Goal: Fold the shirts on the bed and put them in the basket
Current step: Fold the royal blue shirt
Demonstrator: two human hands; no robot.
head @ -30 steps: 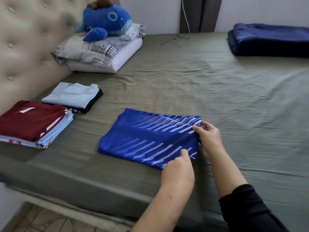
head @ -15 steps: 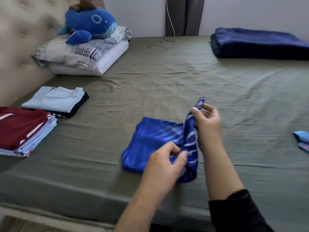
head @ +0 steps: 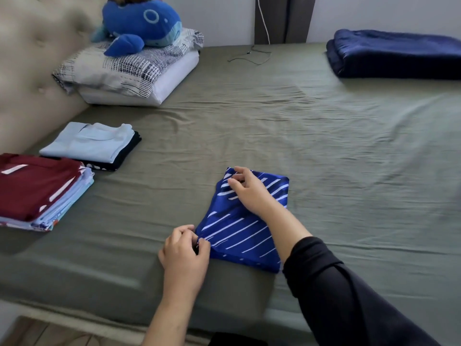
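- A blue shirt with white diagonal stripes (head: 239,228), folded into a compact rectangle, is laid on the olive-green bed sheet (head: 324,151) close to the near edge of the bed, a little right of centre.
- The shirt's near left corner is pinched by the left hand (head: 184,250), whose fingers are curled round the fabric edge.
- The shirt's far left corner is pinched by the right hand (head: 249,191), fingers bent over the cloth; the forearm is laid across the shirt and is covered higher up by a black sleeve (head: 336,290).
- To the left, well apart from the blue shirt, a stack of folded shirts topped by a maroon one (head: 37,183) is seen at the near left of the bed.
- Just beyond that stack, a pale blue folded shirt (head: 92,141) is set on top of a black one (head: 124,156).
- Farther off on the left, a patterned pillow (head: 124,68) is stacked on a white pillow (head: 172,83) against the beige tufted headboard (head: 32,71), and a blue whale plush toy (head: 142,23) is rested on top.
- At the far right, a folded dark navy blanket (head: 396,56) is placed on the sheet.
- A thin cable (head: 249,57) is trailed on the far middle of the bed.
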